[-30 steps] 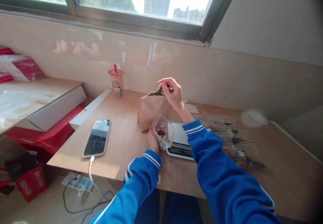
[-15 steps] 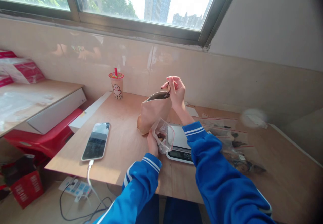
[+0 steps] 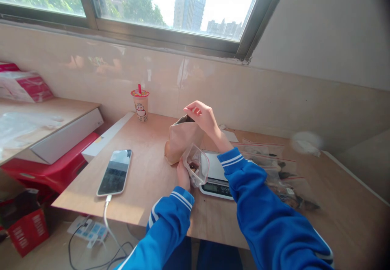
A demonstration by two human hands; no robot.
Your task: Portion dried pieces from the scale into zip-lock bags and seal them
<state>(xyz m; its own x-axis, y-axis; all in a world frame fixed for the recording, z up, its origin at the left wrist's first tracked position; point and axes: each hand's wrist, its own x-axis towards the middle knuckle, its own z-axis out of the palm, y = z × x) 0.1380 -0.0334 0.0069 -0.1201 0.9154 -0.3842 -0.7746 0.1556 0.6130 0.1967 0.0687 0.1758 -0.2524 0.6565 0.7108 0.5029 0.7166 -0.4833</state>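
Observation:
A brown paper bag [image 3: 184, 138] stands upright on the wooden table with its top open. My left hand [image 3: 183, 175] is closed round a clear zip bag [image 3: 199, 168], which holds some small dark and pale pieces and is tilted open beside the paper bag. Over the paper bag's mouth is my right hand [image 3: 203, 117], its fingers bent and close together; whether anything is between the fingertips is too small to tell. Under my right forearm lies a white kitchen scale [image 3: 215, 186], partly hidden by the zip bag and sleeve.
Several filled zip bags [image 3: 286, 174] lie at the right of the table [image 3: 152, 205]. A phone [image 3: 115, 172] with a white cable is at the left, and a drink cup [image 3: 141, 106] stands near the wall. Below left are a red stool [image 3: 57, 162] and a power strip [image 3: 88, 230].
My right hand has moved left and slightly down over the paper bag's mouth, and the dark piece seen at its fingers before no longer shows. My left hand still holds the zip bag.

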